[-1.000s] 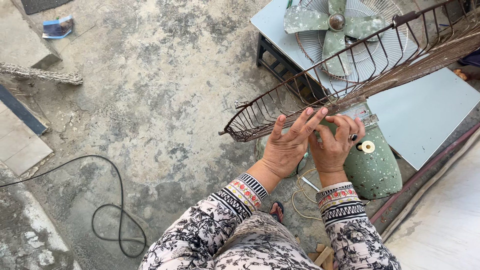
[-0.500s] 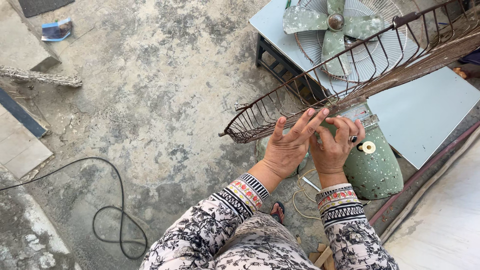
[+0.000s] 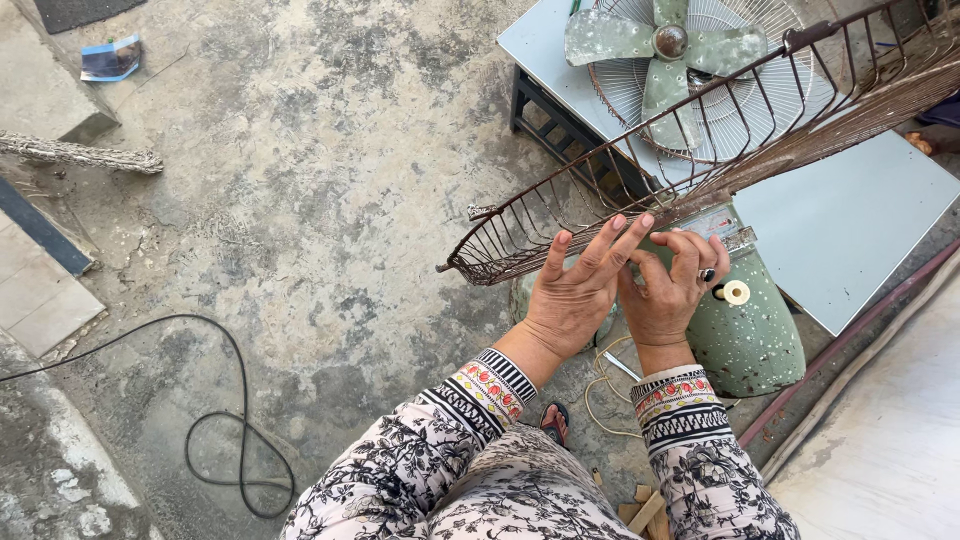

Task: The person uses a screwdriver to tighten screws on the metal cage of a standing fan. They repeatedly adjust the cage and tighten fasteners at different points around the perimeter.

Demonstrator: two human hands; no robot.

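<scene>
Rusty wire guard (image 3: 700, 165) held edge-on above the fan (image 3: 690, 70), slanting from low near the hands up to the top right corner of view, over the near edge of the grey table (image 3: 850, 230); left hand (image 3: 575, 295) pressed against its lower rim with fingers spread and straight, not curled round a wire; right hand (image 3: 672, 290) beside it, touching the left, fingers bent toward the same rim, ring showing; grip of the right not clear enough to tell.

Against the earlier views, almost nothing moved: same tilt of guard, same hand places, only a slight shift of fingertips; so fiddling at one spot on the rim, judged ongoing.

Green fan base (image 3: 745, 335) just below the hands, with a pale knob (image 3: 737, 292); black cable (image 3: 215, 420) looped on the concrete floor (image 3: 330, 150) at left.

Contact point on the rim hidden behind the fingers; guard's far end cut off at the frame edge; foot in sandal (image 3: 555, 422) half covered by the sleeves.
</scene>
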